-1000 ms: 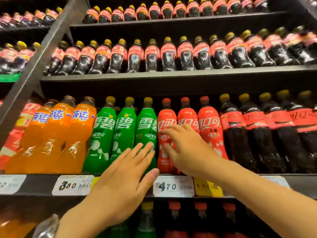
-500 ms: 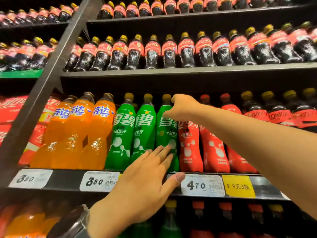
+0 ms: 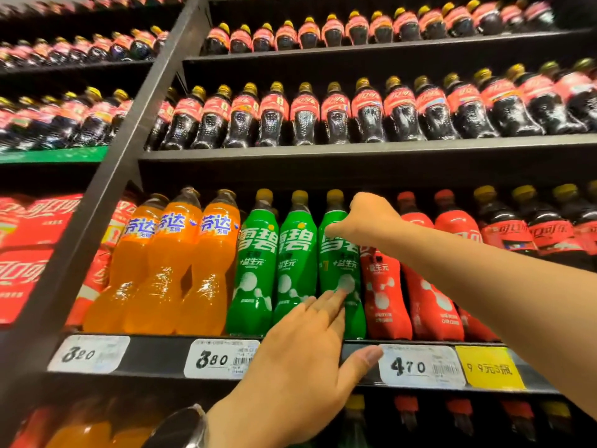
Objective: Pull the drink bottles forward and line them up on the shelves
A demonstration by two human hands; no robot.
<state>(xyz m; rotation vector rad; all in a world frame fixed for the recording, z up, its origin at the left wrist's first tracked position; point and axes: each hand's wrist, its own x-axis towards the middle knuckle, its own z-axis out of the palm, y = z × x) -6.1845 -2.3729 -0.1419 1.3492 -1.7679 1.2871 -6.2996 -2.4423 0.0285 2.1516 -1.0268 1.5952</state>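
Three green bottles (image 3: 255, 270) stand at the shelf's front edge (image 3: 155, 354), between three orange bottles (image 3: 181, 260) and red bottles. My left hand (image 3: 303, 354) is open: its fingertips lie flat on the lower body of the rightmost green bottle (image 3: 339, 263), and the thumb lies across the shelf edge. My right hand (image 3: 365, 218) reaches in from the right and is curled over the neck of the leftmost red bottle (image 3: 384, 295), hiding its cap. The index finger lies over the green bottle's label.
Dark cola bottles (image 3: 504, 227) with yellow caps continue the row to the right and fill the shelves above (image 3: 303, 114). A slanted black upright (image 3: 106, 195) divides off red cartons (image 3: 29, 247) at the left. Price tags (image 3: 223, 358) line the shelf edge, with more bottles below.
My right hand rose from the red bottle's body to its neck. My left hand moved up and touched the rightmost green bottle. The view shifted left and up.
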